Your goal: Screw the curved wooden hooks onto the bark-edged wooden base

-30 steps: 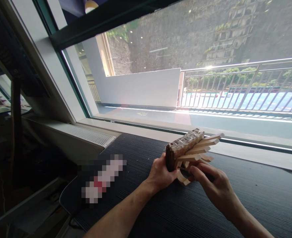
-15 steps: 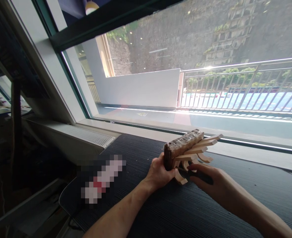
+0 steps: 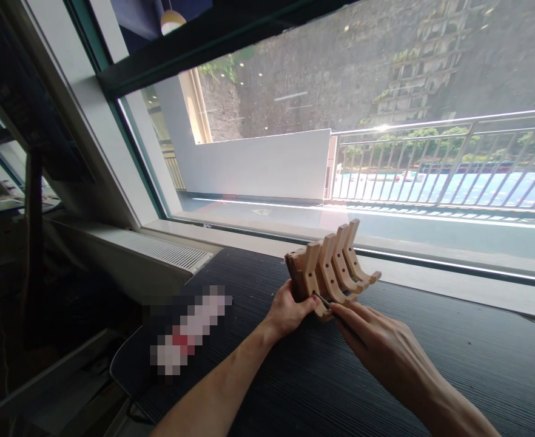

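Observation:
My left hand [image 3: 289, 308] grips the near end of a wooden rack [image 3: 330, 269], a dark bark-covered block with several pale curved hooks fixed to it. The rack stands on the black ribbed table top [image 3: 454, 358] with the hooks facing me and curling upward. My right hand [image 3: 373, 341] is pinched on a thin dark tool [image 3: 326, 301] whose tip touches the lower part of the nearest hook. Both hands are closed.
A large window [image 3: 295, 121] runs along the far edge of the table, with a white sill and a radiator grille [image 3: 162, 247] at the left. A blurred-out patch [image 3: 188, 328] lies on the table left of my forearm. Dark furniture fills the left side.
The rack has been turned: earlier its bark side faced me with hooks pointing right, now the hooks face me. My right hand now holds the thin tool against a hook.

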The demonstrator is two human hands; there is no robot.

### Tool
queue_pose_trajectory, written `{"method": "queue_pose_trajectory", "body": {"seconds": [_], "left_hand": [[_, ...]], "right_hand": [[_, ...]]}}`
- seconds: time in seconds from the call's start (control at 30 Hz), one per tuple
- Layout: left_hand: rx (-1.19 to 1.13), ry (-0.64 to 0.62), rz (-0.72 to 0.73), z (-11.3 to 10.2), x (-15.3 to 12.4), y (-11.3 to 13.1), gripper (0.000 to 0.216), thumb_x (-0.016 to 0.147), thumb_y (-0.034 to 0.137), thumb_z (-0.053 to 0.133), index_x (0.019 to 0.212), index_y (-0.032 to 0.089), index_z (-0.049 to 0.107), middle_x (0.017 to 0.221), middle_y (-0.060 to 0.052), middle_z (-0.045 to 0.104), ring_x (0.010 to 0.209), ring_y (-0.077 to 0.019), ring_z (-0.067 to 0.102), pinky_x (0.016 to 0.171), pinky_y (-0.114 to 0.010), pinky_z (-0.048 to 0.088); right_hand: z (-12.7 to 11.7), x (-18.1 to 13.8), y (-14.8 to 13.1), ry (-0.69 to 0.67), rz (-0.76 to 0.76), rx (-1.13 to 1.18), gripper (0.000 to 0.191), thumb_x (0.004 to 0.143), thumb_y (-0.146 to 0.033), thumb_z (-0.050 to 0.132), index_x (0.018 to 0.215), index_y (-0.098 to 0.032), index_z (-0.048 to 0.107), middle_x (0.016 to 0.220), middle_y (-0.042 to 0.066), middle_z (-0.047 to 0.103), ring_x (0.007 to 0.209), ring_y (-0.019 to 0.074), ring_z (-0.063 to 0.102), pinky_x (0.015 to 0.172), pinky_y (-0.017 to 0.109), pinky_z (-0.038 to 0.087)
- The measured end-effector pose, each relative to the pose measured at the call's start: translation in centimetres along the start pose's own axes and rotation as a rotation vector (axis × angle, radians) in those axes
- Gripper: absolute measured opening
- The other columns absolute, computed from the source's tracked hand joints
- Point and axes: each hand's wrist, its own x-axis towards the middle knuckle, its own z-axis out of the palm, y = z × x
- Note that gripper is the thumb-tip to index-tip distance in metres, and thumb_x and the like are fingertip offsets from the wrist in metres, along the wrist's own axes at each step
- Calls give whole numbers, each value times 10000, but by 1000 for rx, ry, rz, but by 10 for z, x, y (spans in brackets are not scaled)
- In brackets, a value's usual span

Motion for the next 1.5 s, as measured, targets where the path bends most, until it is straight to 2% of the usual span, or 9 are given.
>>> {"method": "queue_pose_trajectory", "body": {"seconds": [0.2,0.27,0.43,0.53,0.87,1.17,1.5], "left_hand": [[61,11,3,5,-6,7,392,663,270,718,1016,171,579,971,-49,688,884,-192,644,780,-280,514],[78,14,13,6,-7,6,392,667,273,713,1023,181,576,962,-43,688,875,-188,644,772,-276,513],[137,50,24,5,-4,2,376,678,281,701,1018,180,577,965,-49,684,882,-194,638,776,-284,507],[86,36,5,3,-3,4,359,684,275,699,1005,169,578,963,-53,687,881,-188,641,782,-280,508],[-35,14,-20,6,-2,1,383,678,276,724,1020,164,593,1006,-57,687,913,-189,641,811,-282,514],[41,25,-24,3,-4,5,357,670,251,712,999,169,599,975,-43,694,891,-194,647,786,-281,516],[17,23,-23,4,-3,8,343,666,236,709,982,161,598,964,-46,696,880,-187,646,774,-270,516]], "right_hand": [[-4,-1,7,-23,213,189,213,850,-293,516,1022,-273,641,930,-8,724,791,167,685,670,251,517],[-5,-1,7,-29,244,207,193,843,-300,527,991,-275,648,889,-18,729,767,164,686,645,244,512],[-3,2,0,27,76,105,229,878,-247,452,1010,-231,639,900,22,727,726,161,682,635,252,502],[-1,1,-2,59,22,73,242,878,-231,447,1026,-222,638,937,33,726,756,156,686,663,241,508],[-10,-1,1,99,137,61,241,848,-265,480,994,-240,670,931,22,733,732,163,691,650,249,529],[-4,1,-1,51,129,121,260,862,-253,474,1045,-238,658,975,23,725,783,161,689,671,246,524],[-5,0,0,53,62,115,270,856,-224,476,1052,-235,661,984,30,721,782,158,686,680,236,528]]}}
